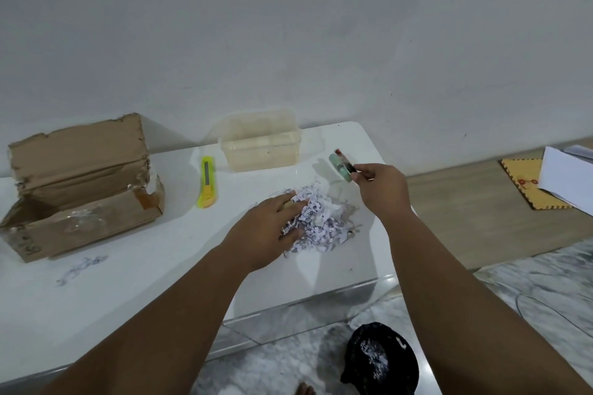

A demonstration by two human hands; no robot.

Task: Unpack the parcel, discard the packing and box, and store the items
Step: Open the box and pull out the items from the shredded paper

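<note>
Two hands busy: right hand point(382, 187) has its grip pinched on a small green item point(340, 167) headed, likely, for the clear tub point(260, 144), left hand point(272, 228) spread, sifting shredded paper point(321, 221) on the bench point(128, 282).

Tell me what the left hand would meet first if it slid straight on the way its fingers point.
The left hand already touches the shredded paper; going on up and right, it would plough into that pile first, probably.

Torn-open cardboard box point(80, 189) left, shredded paper point(317, 218) mid-table.
</note>
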